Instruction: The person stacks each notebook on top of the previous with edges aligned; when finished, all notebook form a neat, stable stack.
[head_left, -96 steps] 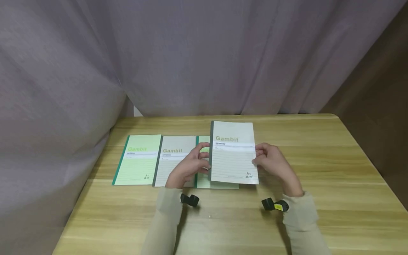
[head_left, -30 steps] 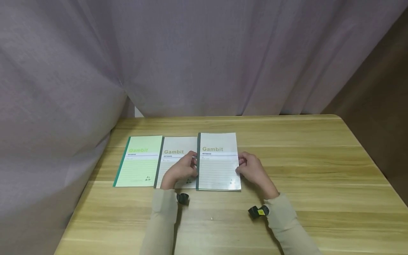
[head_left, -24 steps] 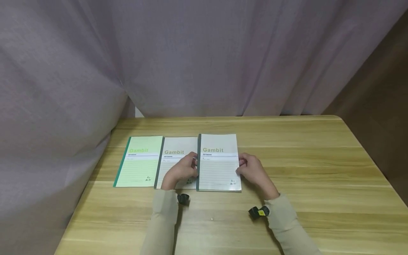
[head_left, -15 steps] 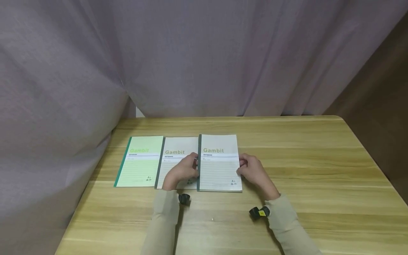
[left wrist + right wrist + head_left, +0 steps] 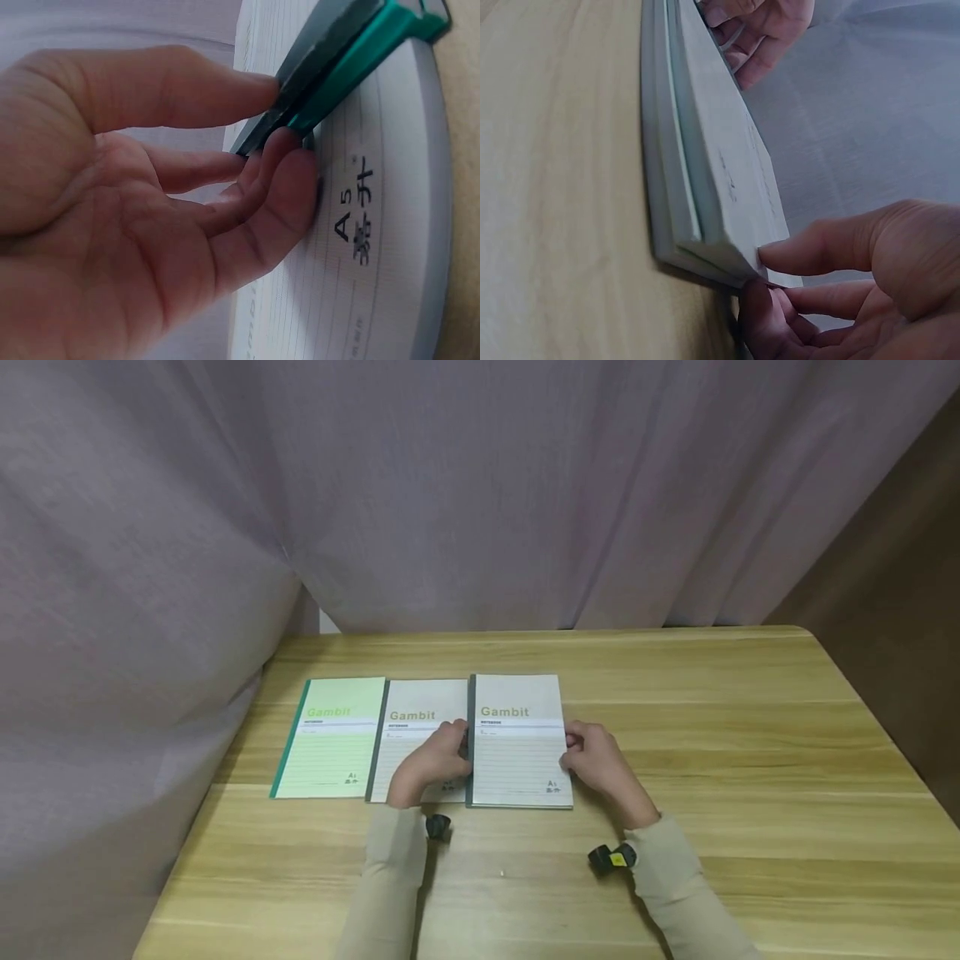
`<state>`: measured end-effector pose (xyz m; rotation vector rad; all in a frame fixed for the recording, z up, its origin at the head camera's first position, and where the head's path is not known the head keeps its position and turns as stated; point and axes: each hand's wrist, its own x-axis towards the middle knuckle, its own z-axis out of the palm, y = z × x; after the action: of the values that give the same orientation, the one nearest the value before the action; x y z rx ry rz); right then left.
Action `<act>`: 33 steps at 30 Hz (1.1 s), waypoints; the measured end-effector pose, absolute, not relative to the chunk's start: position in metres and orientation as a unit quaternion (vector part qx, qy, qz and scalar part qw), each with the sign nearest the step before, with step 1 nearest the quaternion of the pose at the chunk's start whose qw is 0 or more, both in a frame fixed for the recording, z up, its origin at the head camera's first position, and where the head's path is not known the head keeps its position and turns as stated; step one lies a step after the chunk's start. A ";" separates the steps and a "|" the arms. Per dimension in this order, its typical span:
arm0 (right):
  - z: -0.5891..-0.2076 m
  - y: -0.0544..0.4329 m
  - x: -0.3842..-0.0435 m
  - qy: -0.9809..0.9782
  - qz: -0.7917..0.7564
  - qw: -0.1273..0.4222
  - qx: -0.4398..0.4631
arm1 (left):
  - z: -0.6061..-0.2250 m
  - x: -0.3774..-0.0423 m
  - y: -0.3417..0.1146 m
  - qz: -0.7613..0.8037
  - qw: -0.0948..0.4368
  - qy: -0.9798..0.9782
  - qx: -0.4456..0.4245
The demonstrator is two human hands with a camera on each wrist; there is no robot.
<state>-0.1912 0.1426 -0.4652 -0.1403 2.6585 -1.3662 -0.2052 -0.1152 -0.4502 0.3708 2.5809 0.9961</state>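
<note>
A grey-white Gambit notebook [image 5: 517, 764] with a dark spine lies on top of a green notebook, whose green spine [image 5: 352, 67] shows just under the dark one in the left wrist view. My left hand [image 5: 431, 758] holds the upper notebook by its spine, thumb against it and fingers curled close below, over the middle notebook. At the opposite edge, my right hand [image 5: 602, 762] pinches the notebook near its side, thumb [image 5: 817, 247] on the cover edge and fingers bent underneath. Most of the lower green notebook is hidden.
To the left lie a second grey-white notebook [image 5: 408, 697], partly covered by my left hand, and a light green one [image 5: 330, 752], side by side. They rest on a wooden table [image 5: 720, 718]. A grey curtain [image 5: 450, 510] hangs behind its far edge.
Over about three seconds, both hands have brought the grey-white notebook down and left from mid-air onto the green one. During the last second hands and notebook have hardly moved.
</note>
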 end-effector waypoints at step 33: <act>-0.469 0.145 -0.196 0.893 -0.437 0.093 -0.049 | -0.447 -0.207 -0.114 0.332 0.193 0.915 0.119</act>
<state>-0.1959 0.1449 -0.4691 -0.1441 2.6510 -1.2960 -0.2067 -0.1136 -0.4466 0.3353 2.5685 0.9317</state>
